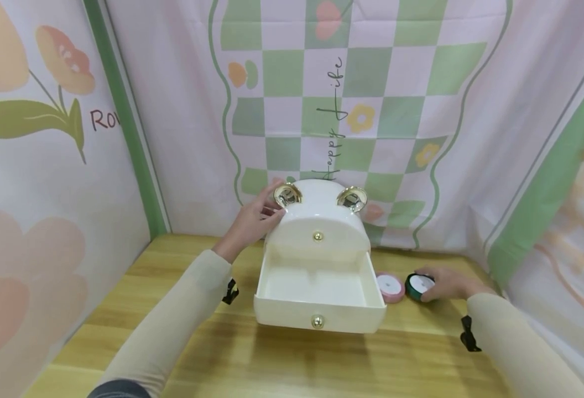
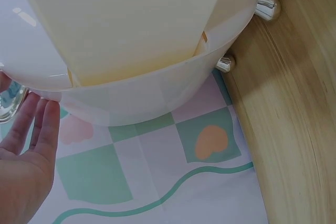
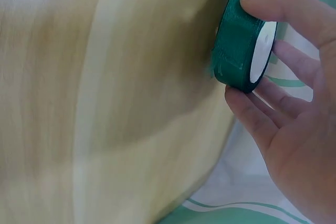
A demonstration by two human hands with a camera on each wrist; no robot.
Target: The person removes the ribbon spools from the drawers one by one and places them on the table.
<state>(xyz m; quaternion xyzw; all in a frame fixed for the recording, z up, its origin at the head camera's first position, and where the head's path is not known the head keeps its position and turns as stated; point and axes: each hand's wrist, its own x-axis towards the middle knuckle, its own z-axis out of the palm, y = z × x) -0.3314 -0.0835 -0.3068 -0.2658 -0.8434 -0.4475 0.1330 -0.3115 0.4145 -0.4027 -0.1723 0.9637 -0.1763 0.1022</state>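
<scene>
A white drawer box (image 1: 317, 221) with two gold-rimmed ears stands on the table, its lower drawer (image 1: 319, 318) pulled out and showing a bare inside. My left hand (image 1: 257, 216) holds the box at its left ear, thumb in front and fingers (image 2: 47, 124) behind. To the right of the drawer, my right hand (image 1: 446, 282) grips a roll of green ribbon (image 3: 236, 43) by its rim, thumb on one side and fingers on the other. A roll of pink ribbon (image 1: 390, 287) lies between the green roll and the drawer.
The wooden table (image 1: 212, 354) runs back to a printed curtain (image 1: 322, 110) close behind the box. More printed cloth (image 1: 48, 182) hangs at the left, and another curtain (image 1: 566, 210) at the right.
</scene>
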